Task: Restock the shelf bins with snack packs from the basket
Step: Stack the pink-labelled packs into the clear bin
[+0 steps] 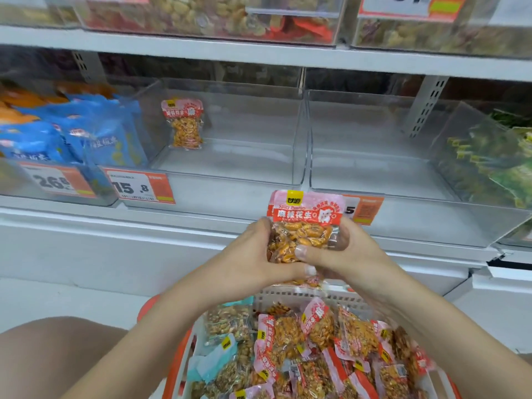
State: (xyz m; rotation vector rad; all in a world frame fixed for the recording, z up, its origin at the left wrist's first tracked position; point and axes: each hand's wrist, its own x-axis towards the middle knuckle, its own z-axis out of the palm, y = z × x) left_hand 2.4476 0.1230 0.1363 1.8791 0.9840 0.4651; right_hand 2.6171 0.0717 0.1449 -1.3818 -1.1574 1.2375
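Both hands hold a stack of red-and-pink spicy peanut packs (302, 226) upright in front of the shelf edge. My left hand (259, 251) grips the stack from the left, my right hand (342, 251) from the right with its thumb across the front. Below them the white and orange basket (305, 296) is full of several peanut packs (316, 347), red-pink and teal ones. One peanut pack (185, 123) leans upright against the left wall of the clear middle bin (230, 168), which otherwise shows bare floor.
A second clear bin (374, 174) to the right holds nothing. The left bin holds blue packs (86, 133), the far right bin green packs (495, 162). Price tags (139, 187) hang on the bin fronts. An upper shelf (259, 56) carries more filled bins. My knee (51, 355) is at lower left.
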